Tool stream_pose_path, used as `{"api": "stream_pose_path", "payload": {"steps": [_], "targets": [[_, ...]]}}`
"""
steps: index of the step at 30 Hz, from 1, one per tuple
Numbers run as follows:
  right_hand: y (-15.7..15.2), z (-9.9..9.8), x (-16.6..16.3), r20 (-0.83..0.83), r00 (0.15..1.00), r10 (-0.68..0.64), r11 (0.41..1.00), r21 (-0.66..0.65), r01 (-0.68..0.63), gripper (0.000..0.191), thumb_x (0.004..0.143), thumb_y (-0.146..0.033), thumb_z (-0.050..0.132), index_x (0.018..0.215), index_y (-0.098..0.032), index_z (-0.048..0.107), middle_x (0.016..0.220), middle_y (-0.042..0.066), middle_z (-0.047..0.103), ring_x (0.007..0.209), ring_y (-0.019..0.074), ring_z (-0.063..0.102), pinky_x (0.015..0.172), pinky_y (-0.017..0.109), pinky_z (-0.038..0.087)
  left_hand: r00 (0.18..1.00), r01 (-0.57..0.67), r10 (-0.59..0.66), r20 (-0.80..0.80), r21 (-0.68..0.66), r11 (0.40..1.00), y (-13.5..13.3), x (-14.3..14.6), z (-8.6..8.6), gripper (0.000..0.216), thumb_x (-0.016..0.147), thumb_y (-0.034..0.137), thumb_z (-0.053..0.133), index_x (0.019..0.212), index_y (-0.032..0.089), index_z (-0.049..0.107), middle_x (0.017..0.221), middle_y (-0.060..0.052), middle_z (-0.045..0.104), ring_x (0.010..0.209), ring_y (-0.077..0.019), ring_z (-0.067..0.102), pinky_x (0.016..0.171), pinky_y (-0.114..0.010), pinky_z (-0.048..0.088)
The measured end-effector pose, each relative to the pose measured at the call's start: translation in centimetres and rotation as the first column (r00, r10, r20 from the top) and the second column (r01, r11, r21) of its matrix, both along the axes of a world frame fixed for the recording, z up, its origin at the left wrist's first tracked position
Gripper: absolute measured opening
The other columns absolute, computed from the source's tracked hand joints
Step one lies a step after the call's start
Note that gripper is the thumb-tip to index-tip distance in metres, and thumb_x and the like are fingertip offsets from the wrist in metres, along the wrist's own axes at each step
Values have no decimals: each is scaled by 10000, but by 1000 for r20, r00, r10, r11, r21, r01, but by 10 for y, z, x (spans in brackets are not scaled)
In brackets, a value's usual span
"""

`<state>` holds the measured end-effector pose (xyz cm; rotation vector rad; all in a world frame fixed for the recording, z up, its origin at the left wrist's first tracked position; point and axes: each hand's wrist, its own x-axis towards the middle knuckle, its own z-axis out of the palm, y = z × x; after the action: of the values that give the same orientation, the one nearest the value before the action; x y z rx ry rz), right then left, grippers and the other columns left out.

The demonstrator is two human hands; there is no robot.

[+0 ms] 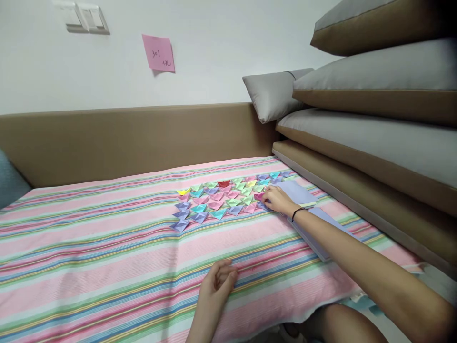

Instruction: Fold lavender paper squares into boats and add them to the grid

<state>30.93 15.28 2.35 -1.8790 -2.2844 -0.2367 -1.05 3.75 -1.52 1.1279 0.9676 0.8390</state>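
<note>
We find the magenta paper boat [259, 196] at the right hand [279, 200]; whether clamped, we cannot tell. Other paper boats [216, 204] spread leftward, apparently rowed for order. The left hand [217, 286] is empty, fingers apart.

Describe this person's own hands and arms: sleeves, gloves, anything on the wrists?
Left hand and right hand: both bare, no gloves. No sleeve shows on the left forearm or right forearm. Right wrist wears a thin, dark, cord-like band; none visible on the left. No cables or markings show.
</note>
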Motion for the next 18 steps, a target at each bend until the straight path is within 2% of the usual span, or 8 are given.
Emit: {"api": "stream_pose_path", "payload": {"steps": [4, 10, 14, 18], "targets": [[-1, -1, 0, 7, 1000, -1, 1000, -1, 1, 180, 762, -129, 555, 778, -195, 722, 821, 76, 684, 917, 213, 535, 787, 277, 339, 999, 36, -36, -1, -10, 999, 0, 0, -1, 467, 651, 467, 716, 970, 146, 601, 942, -133, 688, 841, -205, 628, 629, -256, 465], [-1, -2, 1, 6, 1000, -25, 1000, -1, 25, 175, 752, -138, 569, 794, -206, 724, 827, 69, 692, 929, 217, 535, 788, 283, 339, 998, -65, 65, 4, 29, 997, -2, 4, -7, 474, 622, 493, 723, 929, 149, 614, 877, -112, 693, 778, -192, 631, 630, -261, 462], [-1, -1, -2, 7, 999, -34, 999, -4, 34, 178, 760, -143, 565, 800, -205, 727, 830, 72, 695, 931, 222, 538, 782, 289, 339, 1000, -27, 27, -7, 30, 999, -2, 5, -9, 466, 630, 479, 722, 939, 147, 620, 882, -113, 690, 783, -198, 630, 635, -268, 464], [-2, 1, -4, 4, 999, -45, 999, 0, 45, 191, 762, -133, 557, 811, -203, 728, 845, 76, 697, 945, 230, 535, 786, 300, 335, 999, -45, 45, 5, 37, 998, -1, 3, -10, 460, 628, 489, 721, 927, 152, 629, 872, -109, 691, 771, -198, 630, 630, -267, 463]]}}
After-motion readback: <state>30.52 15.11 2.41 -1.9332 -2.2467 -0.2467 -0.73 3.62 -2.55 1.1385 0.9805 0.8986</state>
